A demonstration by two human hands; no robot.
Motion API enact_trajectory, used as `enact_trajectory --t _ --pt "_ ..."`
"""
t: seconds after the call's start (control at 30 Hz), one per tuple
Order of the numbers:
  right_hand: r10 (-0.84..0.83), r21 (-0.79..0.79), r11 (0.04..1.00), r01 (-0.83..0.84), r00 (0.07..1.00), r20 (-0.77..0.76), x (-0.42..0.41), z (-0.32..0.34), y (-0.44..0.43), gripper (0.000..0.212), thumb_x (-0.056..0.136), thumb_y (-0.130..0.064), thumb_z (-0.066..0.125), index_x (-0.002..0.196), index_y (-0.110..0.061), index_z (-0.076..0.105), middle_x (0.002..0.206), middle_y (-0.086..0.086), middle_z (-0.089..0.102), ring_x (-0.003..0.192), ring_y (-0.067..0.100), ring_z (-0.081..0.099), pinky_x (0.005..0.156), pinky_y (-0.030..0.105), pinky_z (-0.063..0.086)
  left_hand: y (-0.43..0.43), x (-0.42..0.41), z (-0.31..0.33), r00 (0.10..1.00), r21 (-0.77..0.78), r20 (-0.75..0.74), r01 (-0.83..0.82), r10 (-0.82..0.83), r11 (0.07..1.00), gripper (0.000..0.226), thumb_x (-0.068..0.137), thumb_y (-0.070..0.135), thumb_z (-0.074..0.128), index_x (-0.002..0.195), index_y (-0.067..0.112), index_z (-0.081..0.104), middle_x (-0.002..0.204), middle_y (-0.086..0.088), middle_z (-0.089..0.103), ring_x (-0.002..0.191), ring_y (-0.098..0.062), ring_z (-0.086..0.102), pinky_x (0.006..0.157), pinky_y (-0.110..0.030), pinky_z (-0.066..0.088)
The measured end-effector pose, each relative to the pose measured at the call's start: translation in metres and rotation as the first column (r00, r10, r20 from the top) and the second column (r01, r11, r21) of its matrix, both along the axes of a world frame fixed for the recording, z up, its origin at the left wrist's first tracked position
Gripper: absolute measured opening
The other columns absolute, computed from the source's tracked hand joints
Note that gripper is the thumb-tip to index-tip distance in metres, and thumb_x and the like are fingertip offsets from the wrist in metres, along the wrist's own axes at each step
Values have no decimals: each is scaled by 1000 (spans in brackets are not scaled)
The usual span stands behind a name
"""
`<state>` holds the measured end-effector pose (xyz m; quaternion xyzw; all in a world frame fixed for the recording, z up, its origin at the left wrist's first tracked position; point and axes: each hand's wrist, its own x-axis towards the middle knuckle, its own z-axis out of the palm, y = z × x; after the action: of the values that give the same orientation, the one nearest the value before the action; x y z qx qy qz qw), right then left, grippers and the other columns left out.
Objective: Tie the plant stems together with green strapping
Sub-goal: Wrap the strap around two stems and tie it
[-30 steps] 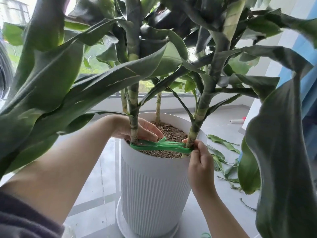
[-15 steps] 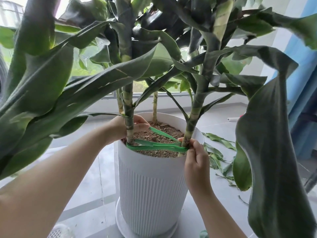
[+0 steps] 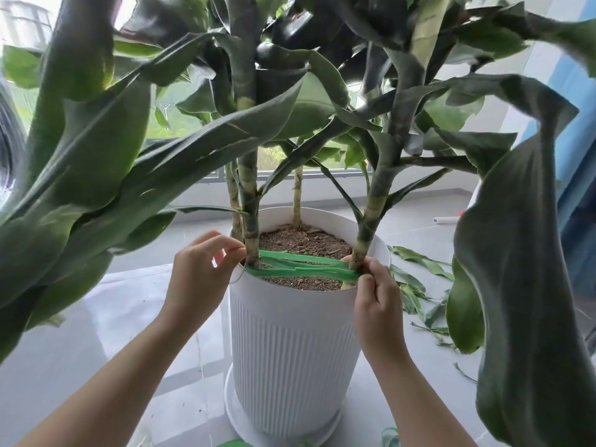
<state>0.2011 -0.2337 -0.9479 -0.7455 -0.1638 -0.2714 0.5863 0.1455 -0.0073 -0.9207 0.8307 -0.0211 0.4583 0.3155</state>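
Pale glossy floor tiles by a bright window carry the tall white ribbed plastic pot I am working over, which stands in a white round saucer. My left hand has its grip together, thumb and forefinger pinched on the green flat plastic strapping where it rounds the left banded green-and-cream stem, though the stem hides the exact contact. My right hand is clamped too, pinching the strapping against the foot of the right banded stem, which leans outward over the rim. Between the two, the strapping runs in several loose passes just above the brown potting soil, with no knot that I can see. The greatest risk, as I judge it, is that the passes lie slack, so if either pinch lets go before a knot is made, the band will slip down onto the soil. Pulling hard is the other danger: the right stem sits close to the pot wall, and a sharp tug could lever it loose or crease it. A thin rear stem appears to stand behind the loop and may be left untied. Big drooping dark green leaves crowd my view, and cut leaf scraps lie on the floor to the right.
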Motion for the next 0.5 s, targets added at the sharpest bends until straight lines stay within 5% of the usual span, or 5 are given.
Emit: enact_trajectory --t 0.13,0.23,0.5 --pt "-5 -8 1000 5 1000 2 -1 1 0 38 87 -17 33 100 -4 66 90 9 65 74 6 56 60 13 41 1 -7 -1 1000 60 17 -9 8 998 6 84 12 66 80 12 70 78 5 60 66 -4 52 62 -8 39" --pt "0 -20 1000 0 1000 13 -1 0 -1 38 87 -16 33 100 -5 67 89 8 65 65 3 53 57 10 36 12 -14 3 999 134 39 -32 26 990 13 86 15 61 86 8 71 79 3 62 66 -14 57 63 -24 48" --pt "-21 -23 1000 21 1000 8 2 -4 0 40 87 -22 32 102 -8 66 87 8 63 59 5 46 58 21 37 9 -35 -10 996 349 35 -86 79 933 20 91 23 55 82 11 67 74 3 55 64 -17 48 59 -31 42"
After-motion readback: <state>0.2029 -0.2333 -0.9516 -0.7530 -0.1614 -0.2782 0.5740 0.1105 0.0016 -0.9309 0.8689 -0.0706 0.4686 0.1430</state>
